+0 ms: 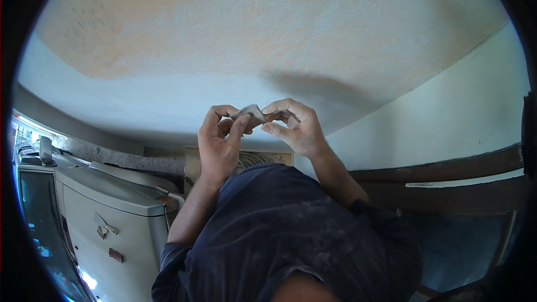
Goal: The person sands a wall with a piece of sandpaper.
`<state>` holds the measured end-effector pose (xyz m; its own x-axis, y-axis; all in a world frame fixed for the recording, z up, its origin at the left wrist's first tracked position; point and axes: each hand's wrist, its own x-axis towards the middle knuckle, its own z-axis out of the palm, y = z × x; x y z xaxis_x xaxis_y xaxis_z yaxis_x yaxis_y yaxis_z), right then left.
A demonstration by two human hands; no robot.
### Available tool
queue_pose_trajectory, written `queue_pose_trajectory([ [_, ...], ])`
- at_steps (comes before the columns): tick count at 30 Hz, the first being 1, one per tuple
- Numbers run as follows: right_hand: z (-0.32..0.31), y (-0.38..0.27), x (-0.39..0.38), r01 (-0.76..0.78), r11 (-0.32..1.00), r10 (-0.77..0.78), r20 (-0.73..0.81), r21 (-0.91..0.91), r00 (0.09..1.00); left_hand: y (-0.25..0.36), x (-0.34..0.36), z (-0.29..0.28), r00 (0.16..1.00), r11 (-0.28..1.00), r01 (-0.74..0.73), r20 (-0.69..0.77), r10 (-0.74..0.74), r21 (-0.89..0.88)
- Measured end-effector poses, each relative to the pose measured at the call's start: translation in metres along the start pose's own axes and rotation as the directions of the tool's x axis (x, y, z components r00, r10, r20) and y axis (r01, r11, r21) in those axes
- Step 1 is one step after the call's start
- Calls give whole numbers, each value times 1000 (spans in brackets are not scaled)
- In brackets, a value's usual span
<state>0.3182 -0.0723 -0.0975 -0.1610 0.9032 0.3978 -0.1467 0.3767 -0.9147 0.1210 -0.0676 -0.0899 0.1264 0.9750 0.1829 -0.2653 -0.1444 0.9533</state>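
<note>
Basically, we see a small grey sheet between the left hand and right hand; the left, nearer, pinches it, the right's fingertips sit by its right edge, grip unclear. Long axis: can't tell. Sheet looks thin, bent; beyond both hands, blotchy orange-and-pale wall.

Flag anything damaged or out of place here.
The wall looks patchy, orange tones mixed with pale, with dark marks at upper left. A small tool and a reddish-brown piece lie on the vehicle, an odd resting place.
</note>
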Motion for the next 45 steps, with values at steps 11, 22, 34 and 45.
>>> queue_pose_trajectory([
  [11,26,25,11,-54,972,32,-101,-228,994,4,12,-39,1000,985,4,-7,-3,173],
  [22,104,30,15,-136,943,39,-306,-304,951,-1,52,-123,962,970,66,243,-124,232],
  [34,154,19,29,-319,932,227,-411,-172,883,-4,90,-178,877,928,228,351,-327,295],
  [45,179,48,24,-283,930,117,-538,-236,834,2,99,-201,852,977,91,493,-177,194],
])
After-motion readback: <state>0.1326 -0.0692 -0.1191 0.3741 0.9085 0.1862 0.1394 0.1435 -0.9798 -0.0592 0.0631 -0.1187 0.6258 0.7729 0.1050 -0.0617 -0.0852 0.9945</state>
